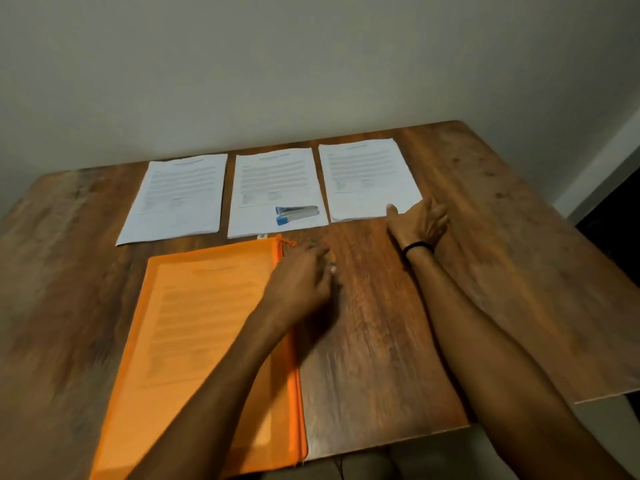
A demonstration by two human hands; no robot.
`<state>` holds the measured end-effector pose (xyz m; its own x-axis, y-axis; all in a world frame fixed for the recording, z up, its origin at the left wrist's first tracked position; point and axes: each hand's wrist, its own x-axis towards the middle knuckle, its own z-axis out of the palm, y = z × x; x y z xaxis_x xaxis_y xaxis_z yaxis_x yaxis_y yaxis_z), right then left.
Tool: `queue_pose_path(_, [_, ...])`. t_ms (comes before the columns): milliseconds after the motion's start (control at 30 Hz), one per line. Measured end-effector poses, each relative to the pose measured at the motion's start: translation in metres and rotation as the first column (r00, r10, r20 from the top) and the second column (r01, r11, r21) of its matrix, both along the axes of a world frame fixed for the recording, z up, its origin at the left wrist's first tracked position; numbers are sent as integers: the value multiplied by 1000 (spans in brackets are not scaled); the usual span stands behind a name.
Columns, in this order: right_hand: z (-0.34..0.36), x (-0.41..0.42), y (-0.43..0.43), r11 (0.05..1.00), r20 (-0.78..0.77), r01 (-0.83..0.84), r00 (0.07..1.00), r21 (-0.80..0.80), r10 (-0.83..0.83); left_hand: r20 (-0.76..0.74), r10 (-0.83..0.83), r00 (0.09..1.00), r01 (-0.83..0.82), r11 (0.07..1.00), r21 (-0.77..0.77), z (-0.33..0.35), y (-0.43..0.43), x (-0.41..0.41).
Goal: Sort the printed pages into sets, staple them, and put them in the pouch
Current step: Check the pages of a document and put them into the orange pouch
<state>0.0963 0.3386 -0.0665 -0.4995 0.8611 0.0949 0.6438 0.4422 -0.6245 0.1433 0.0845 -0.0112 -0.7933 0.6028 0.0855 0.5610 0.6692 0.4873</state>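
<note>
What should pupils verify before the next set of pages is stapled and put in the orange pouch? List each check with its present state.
1. Stapler within reach: ok, it lies on the middle stack.
2. Right hand on a set: ok, its thumb rests on the right stack, at the near corner.
3. Right stack already stapled: cannot tell.
4. Sets kept apart: ok, the left stack and the other two do not overlap.
5. Orange pouch unzipped: cannot tell; the left hand is by its zip edge, blurred.
</note>
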Motion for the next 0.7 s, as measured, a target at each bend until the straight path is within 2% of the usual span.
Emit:
queue_pose_path(67, [1, -10, 6, 998, 74, 55, 996, 11, -56, -28, -31, 999, 30, 999, -28, -4, 35, -24])
queue_pose_path(167, [4, -23, 11, 995, 189, 86, 978, 41, -92, 57, 23, 998, -16, 991, -132, -20, 76, -53])
queue_pose_path(300, [10, -41, 17, 998, 276, 60, 959, 23, -64, 92, 46, 995, -27, 981, -193, -36, 96, -73])
queue_pose_path(400, [8, -52, 24, 996, 222, -33, 974, -86, 51, 156, 47, 987, -20, 985, -173, -38, 98, -79])
queue_pose_path(500, [14, -47, 23, 962, 41, -137, 988, -237, 151, 241, 25, 970, 4, 993, -120, -30, 93, -82])
queue_pose_path(567, [21, -38, 18, 887, -196, -157, 977, -433, 77, 342, 3, 940, -9, 1000, 15, -28, 86, -87])
queue_pose_path(633, [23, -25, 15, 694, -416, -238, 904, -680, -98, 360, 17, 933, -78, 985, 154, -25, 78, -85])
queue_pose_path(700, [24, -5, 14, 493, -488, -329, 840, -806, -238, 291, 106, 951, -181, 952, 247, -22, 72, -79])
